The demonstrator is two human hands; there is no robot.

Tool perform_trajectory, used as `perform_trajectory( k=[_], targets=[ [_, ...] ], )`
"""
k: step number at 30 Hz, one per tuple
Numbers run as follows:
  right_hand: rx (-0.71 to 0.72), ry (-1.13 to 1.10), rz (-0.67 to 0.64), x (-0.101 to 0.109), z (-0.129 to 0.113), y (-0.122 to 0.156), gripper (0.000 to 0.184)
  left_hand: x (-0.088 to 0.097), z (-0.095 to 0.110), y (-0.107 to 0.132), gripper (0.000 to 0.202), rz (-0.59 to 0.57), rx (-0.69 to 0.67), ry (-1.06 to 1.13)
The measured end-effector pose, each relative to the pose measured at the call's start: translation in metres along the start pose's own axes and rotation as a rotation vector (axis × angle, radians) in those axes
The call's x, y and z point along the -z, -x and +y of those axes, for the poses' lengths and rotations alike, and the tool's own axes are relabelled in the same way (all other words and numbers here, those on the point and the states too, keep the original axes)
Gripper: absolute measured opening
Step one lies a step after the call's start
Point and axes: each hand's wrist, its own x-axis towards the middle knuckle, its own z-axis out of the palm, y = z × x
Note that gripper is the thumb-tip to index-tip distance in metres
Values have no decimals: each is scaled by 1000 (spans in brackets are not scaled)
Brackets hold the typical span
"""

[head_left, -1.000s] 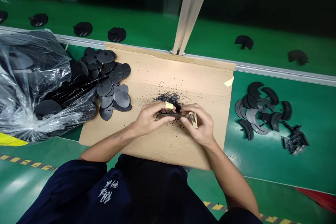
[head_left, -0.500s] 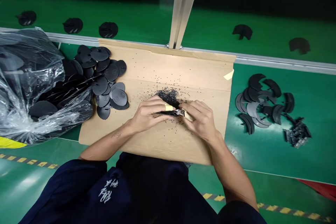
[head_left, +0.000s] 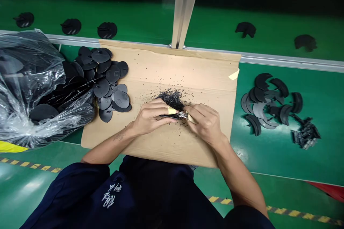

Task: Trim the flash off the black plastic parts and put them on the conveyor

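My left hand [head_left: 150,116] is closed on a flat black plastic disc [head_left: 170,116], held edge-on over a cardboard sheet [head_left: 188,71]. A yellow band wraps one of its fingers. My right hand [head_left: 205,123] grips a small metal cutter with a pale handle [head_left: 185,116], its tip against the disc's edge. Just beyond both hands lies a heap of black plastic trimmings [head_left: 172,98]. More black crumbs are scattered across the cardboard.
A pile of black discs [head_left: 107,78] spills from a clear plastic bag [head_left: 29,86] at the left. Cut black pieces [head_left: 268,103] and dark scraps [head_left: 306,137] lie at the right. Beyond a metal rail [head_left: 290,62], black parts [head_left: 107,29] sit on a green belt.
My right hand has turned and brought the cutter against the disc's edge. The view has shifted slightly; the hands stay in the same place over the cardboard.
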Motion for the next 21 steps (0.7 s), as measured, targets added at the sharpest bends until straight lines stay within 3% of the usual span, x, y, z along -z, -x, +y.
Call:
perform_trajectory(
  k=[8,14,17,21],
  targets=[
    [-79,-35,-41,-1,1,2,21,1,4,-4,18,-4,9,-16],
    [-69,150,-112,-3,2,-2,24,-1,1,-1,13,-38,-49,-269],
    [-135,7,-103,-2,3,-3,23,-1,-1,0,14,-15,7,-231],
    [-274,-434,3,-2,1,-3,20,-1,0,-2,16,73,125,8]
  ],
)
